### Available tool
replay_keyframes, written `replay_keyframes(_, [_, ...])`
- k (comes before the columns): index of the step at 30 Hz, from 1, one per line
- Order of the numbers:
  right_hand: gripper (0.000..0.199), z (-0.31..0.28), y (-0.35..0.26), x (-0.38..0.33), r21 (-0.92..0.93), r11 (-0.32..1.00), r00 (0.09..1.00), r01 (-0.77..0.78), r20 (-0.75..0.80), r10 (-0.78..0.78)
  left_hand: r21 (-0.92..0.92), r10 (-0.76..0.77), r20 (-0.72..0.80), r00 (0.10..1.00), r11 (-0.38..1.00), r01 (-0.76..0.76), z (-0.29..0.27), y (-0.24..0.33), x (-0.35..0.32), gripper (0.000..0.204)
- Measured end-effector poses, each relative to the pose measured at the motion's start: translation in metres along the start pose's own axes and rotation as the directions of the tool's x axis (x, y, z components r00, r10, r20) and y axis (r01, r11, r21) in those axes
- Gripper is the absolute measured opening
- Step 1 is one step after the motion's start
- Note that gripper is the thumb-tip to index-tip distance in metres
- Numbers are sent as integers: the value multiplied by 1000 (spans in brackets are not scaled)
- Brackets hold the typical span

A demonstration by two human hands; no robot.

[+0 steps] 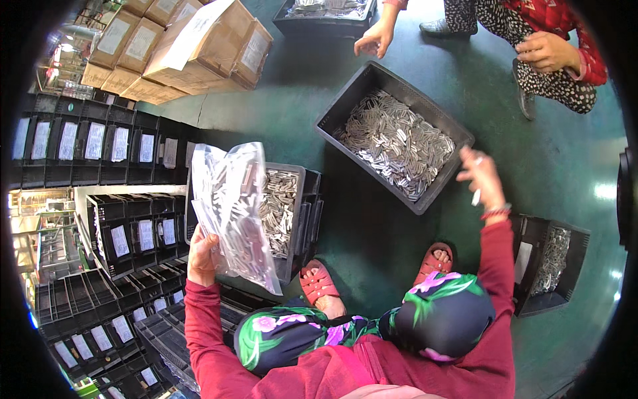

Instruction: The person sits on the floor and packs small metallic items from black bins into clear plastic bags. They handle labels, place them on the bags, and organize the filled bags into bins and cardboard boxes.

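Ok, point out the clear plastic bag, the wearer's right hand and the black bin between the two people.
Clear plastic bag (242, 223): head view, middle of its front.
Right hand (485, 179): head view, back of the hand.
Black bin (345, 104): head view, inner wall, left end.

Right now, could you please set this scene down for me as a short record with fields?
Left grip: holding a clear plastic bag of metal pieces
Bag position: in view, partly covering the left crate
Right grip: open, at the right corner of the central crate; contact unclear
Central crate contents: many small silvery pieces
Co-worker: one hand beyond the central crate, a second hand near a knee
Far right: smaller-looking black crate with metal pieces
Upper left: stacked cardboard boxes
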State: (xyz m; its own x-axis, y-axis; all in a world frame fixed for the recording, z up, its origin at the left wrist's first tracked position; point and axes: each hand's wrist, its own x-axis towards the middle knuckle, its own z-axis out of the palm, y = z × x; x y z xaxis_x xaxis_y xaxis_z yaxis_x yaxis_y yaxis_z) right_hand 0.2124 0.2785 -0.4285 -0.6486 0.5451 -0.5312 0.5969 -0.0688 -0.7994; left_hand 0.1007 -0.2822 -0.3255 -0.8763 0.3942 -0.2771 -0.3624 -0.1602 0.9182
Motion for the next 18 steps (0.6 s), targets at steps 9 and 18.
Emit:
replay_keyframes(9, [50,36,75,-15,398,909,989,-126,125,82,880,-819,450,356,474,-23,194,-83,60,55])
replay_keyframes(18, [30,52,78,-4,306,949,982,-77,186,19,779,-404,550,731,-69,-624,242,-183,84,34])
